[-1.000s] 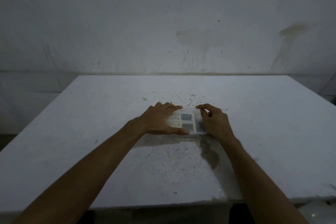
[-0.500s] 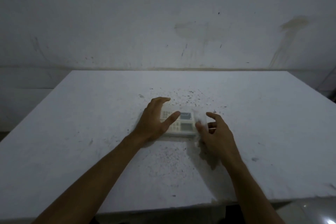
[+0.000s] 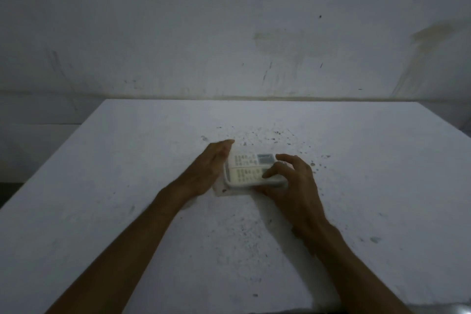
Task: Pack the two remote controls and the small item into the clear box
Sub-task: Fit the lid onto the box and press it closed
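Two white remote controls lie side by side at the middle of the table, the far remote (image 3: 251, 159) with a grey display and the near remote (image 3: 248, 177) in front of it. They sit in the clear box (image 3: 222, 190), whose near left corner shows faintly. My left hand (image 3: 207, 169) stands on edge, fingers straight, flat against the box's left end. My right hand (image 3: 293, 181) wraps the right end, thumb on the near remote, fingers curled above it. I cannot make out the small item.
The white table (image 3: 127, 211) is speckled with dark flecks, thickest behind the box and in front of it. Its far edge meets a stained grey wall (image 3: 229, 33). The near edge runs just below my forearms.
My left hand came off the top of the remotes and now stands against the left end. My right hand moved forward and closed over the right end.
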The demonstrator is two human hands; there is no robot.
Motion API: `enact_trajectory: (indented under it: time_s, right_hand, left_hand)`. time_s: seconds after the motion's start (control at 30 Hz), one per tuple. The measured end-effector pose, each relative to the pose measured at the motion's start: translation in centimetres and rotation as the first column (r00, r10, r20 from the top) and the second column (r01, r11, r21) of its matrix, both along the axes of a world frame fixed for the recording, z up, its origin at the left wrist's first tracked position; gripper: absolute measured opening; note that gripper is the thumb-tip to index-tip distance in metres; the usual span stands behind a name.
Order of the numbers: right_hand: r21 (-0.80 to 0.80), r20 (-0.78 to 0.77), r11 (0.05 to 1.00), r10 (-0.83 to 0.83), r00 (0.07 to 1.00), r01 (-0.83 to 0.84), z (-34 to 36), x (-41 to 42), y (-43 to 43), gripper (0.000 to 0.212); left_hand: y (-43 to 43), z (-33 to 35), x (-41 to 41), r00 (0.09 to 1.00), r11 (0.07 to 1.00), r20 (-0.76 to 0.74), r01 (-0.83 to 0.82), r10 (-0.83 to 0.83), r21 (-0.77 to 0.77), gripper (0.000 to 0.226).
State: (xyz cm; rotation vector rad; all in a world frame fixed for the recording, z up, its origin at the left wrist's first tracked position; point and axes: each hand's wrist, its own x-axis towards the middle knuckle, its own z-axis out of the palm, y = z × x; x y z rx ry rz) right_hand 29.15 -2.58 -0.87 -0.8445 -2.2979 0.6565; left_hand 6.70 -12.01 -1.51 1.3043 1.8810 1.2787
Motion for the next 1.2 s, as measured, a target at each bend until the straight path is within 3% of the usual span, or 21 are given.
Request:
enact_trajectory:
  time_s: [0.07,0.2,0.3,0.4,0.47,0.7,0.9,1.1,1.2]
  right_hand:
    - [0.068,-0.001,0.998,-0.016,1.0,0.016,0.2,-1.0,1.3,0.029]
    - [0.02,-0.081,0.998,-0.063,0.995,0.065,1.2,-4.6,5.2,0.029]
    - [-0.032,-0.152,0.994,-0.11,0.982,0.106,1.9,-8.7,8.9,0.026]
    - [-0.049,-0.176,0.992,-0.123,0.977,0.116,1.9,-12.9,12.4,0.023]
    - [-0.059,-0.173,0.991,-0.129,0.976,0.121,1.7,-15.3,14.2,0.022]
    - [-0.056,-0.16,0.994,-0.101,0.982,0.093,0.4,-18.8,18.0,0.021]
    - [-0.039,-0.155,0.997,-0.073,0.985,0.067,0.2,-18.0,17.7,0.033]
    - [-0.193,-0.324,0.961,-0.252,0.912,0.197,0.6,-15.5,13.9,0.026]
    - [-0.245,-0.263,0.942,-0.293,0.919,0.23,0.7,-14.0,11.4,0.02]
  left_hand:
    - [1.0,0.1,-2.1,0.994,0.994,-0.035,-0.109,0.108,-0.017,0.067]
    - [4.0,0.0,-7.1,0.871,0.943,-0.4,-0.33,0.285,-0.046,0.063]
    - [6.7,-0.3,-10.9,0.776,0.942,-0.61,-0.304,0.159,-0.141,0.065]
    - [8.8,-0.9,-13.5,0.731,0.916,-0.682,-0.292,0.028,-0.276,0.08]
    - [9.7,-1.3,-14.3,0.702,0.914,-0.712,-0.305,0.027,-0.267,0.085]
    - [10.4,-2.4,-15.0,0.677,0.917,-0.734,-0.328,0.061,-0.227,0.087]
    - [10.3,-2.3,-14.9,0.689,0.921,-0.72,-0.326,0.076,-0.214,0.085]
    - [8.8,-1.3,-13.4,0.778,0.951,-0.601,-0.297,0.184,-0.092,0.067]
    - [7.8,-0.6,-11.8,0.87,0.969,-0.455,-0.241,0.192,-0.052,0.054]
